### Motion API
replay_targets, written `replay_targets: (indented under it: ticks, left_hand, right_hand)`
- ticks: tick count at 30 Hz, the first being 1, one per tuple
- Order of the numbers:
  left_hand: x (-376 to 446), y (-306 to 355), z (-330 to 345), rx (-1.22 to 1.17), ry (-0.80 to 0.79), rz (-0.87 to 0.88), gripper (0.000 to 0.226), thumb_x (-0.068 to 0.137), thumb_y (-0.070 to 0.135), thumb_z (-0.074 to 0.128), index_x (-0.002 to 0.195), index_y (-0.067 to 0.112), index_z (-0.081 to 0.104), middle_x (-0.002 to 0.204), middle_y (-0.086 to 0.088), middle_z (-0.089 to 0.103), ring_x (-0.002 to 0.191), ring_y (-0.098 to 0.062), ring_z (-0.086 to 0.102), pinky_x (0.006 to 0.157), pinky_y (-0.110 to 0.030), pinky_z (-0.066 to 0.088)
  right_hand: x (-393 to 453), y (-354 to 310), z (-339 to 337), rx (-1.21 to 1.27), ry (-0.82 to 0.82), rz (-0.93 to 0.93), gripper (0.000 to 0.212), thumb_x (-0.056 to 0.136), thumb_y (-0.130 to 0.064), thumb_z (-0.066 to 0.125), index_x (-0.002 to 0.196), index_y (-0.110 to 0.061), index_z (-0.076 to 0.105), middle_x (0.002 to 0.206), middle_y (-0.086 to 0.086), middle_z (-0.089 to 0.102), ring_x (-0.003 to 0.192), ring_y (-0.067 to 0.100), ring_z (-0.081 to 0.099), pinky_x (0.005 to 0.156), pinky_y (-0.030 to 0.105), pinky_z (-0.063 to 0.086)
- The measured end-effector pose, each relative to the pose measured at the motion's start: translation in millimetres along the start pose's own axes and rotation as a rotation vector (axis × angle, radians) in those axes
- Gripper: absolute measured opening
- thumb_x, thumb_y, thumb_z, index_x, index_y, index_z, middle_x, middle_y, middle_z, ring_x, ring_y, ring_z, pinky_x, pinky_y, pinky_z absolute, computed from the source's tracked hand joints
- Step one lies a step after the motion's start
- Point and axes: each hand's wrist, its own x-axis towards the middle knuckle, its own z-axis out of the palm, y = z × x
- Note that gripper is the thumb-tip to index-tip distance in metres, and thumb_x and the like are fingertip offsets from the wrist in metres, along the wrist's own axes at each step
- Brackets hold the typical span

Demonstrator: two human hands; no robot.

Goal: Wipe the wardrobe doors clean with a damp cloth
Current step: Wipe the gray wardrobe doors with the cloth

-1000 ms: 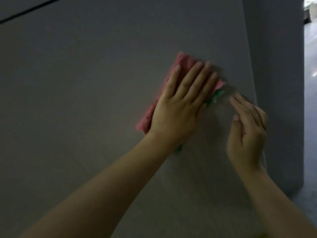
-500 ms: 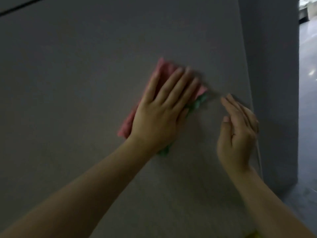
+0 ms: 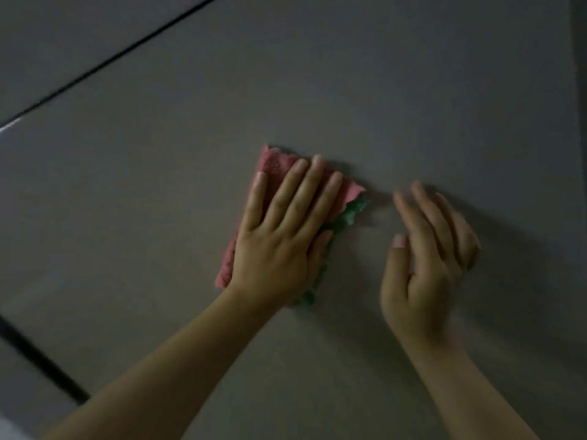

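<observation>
The left hand (image 3: 279, 236) lies flat on a folded cloth (image 3: 273, 163), its fingers straight and slightly spread, pressing the cloth against the grey wardrobe door (image 3: 349, 90). The cloth is pink on its outer face, with a green layer showing along its right edge and below the heel of the hand. Most of the cloth is covered by the palm and fingers; a pink strip shows to the left of the hand and beyond the fingertips, and a pink corner sticks out on the right just above the green edge.

The right hand (image 3: 425, 252) is just to the right of the cloth, apart from it. Its fingers are loosely extended and close together, the thumb lying alongside, and it holds nothing. Whether its fingertips touch the door cannot be told; a soft shadow lies on the door to its right.

A dark gap (image 3: 104, 61) between panels runs diagonally across the upper left, and another dark gap (image 3: 41, 366) crosses the lower left corner. Both forearms reach in from the bottom of the view.
</observation>
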Motion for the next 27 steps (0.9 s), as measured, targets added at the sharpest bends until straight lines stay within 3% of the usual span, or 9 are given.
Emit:
replay_targets:
  ticks: [8,12,16,19,24,27]
  left_hand:
    - [-75.9,-67.8,-14.4,0.046,-0.016,-0.321,0.055,0.101,0.034,0.017,0.151,0.017,0.001,0.156,-0.005,0.008,0.146,-0.022,0.004,0.119,-0.049,0.005]
    - [-53.7,-69.9,-17.2,0.041,0.015,-0.451,0.055,0.1,0.034,0.015,0.149,0.013,0.001,0.156,-0.007,0.005,0.146,-0.02,0.0,0.119,-0.05,0.004]
    - [-18.5,-71.2,-18.3,0.008,0.055,-0.359,0.056,0.099,0.032,0.024,0.148,0.01,0.009,0.157,-0.011,0.015,0.146,-0.026,0.01,0.119,-0.049,0.005]
    - [-49.8,-85.5,-19.3,0.005,0.037,-0.307,0.055,0.1,0.034,0.022,0.149,0.014,0.009,0.156,-0.006,0.01,0.146,-0.023,0.008,0.119,-0.046,0.004]
    - [-157.8,-130.1,-23.7,0.048,0.02,-0.602,0.054,0.101,0.035,0.012,0.151,0.019,-0.002,0.158,-0.006,0.001,0.147,-0.02,-0.004,0.119,-0.046,0.001]
    - [-155.0,-144.0,-32.5,0.034,0.001,-0.702,0.056,0.1,0.035,0.013,0.15,0.016,-0.004,0.158,-0.006,-0.004,0.146,-0.019,-0.01,0.119,-0.045,-0.002]
  right_hand:
    - [-41.6,-75.3,28.0,0.093,-0.235,-0.094,0.042,0.092,-0.018,0.042,0.132,-0.011,0.053,0.14,0.004,0.048,0.133,0.025,0.038,0.111,0.047,0.025]
    - [-40.7,-79.9,26.4,0.078,-0.265,-0.147,0.044,0.091,-0.019,0.043,0.133,-0.011,0.052,0.14,0.004,0.048,0.132,0.025,0.039,0.111,0.046,0.024]
    - [-37.3,-80.8,29.6,0.042,-0.225,-0.152,0.042,0.092,-0.018,0.041,0.132,-0.009,0.053,0.139,0.006,0.05,0.131,0.026,0.041,0.109,0.049,0.027]
    - [-40.1,-91.0,37.1,0.041,-0.228,-0.162,0.043,0.092,-0.018,0.041,0.132,-0.008,0.052,0.139,0.008,0.05,0.131,0.027,0.04,0.109,0.051,0.028]
    - [-61.8,-125.6,50.5,0.061,-0.324,-0.229,0.048,0.09,-0.02,0.041,0.135,-0.008,0.05,0.143,0.007,0.045,0.135,0.027,0.036,0.113,0.049,0.023]
    - [-69.5,-140.4,55.8,0.046,-0.411,-0.281,0.051,0.089,-0.023,0.041,0.138,-0.008,0.047,0.147,0.006,0.04,0.137,0.026,0.033,0.115,0.047,0.02]
